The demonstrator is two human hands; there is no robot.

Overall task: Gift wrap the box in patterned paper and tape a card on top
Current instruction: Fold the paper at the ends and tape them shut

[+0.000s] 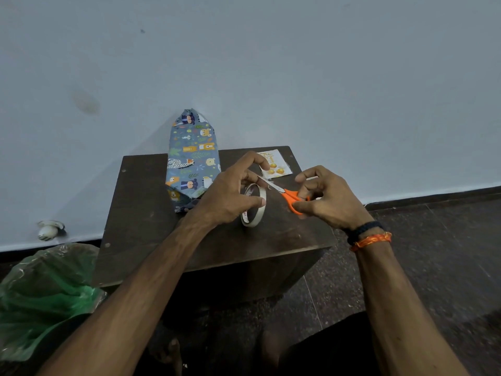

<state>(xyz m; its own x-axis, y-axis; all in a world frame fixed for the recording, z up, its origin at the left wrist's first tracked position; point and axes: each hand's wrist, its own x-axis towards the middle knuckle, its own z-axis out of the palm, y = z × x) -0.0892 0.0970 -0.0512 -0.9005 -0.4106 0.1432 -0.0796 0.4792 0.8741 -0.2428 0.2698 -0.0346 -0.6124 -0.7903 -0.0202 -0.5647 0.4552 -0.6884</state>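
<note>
Left hand [230,191] gripping tape roll [253,205] upright above dark desk [151,213]. Right hand [328,198] holding orange scissors [287,195], blades at tape. Wrapped box [191,161] lying at desk's far left, leaning on wall. Card [275,162] flat at far right corner.

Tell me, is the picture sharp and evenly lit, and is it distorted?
Head view: dim, flat light; wide-angle bending curves the wall's base; the floor at right smears near the edge; the wrapped box, tape roll and scissors look fairly sharp.
</note>
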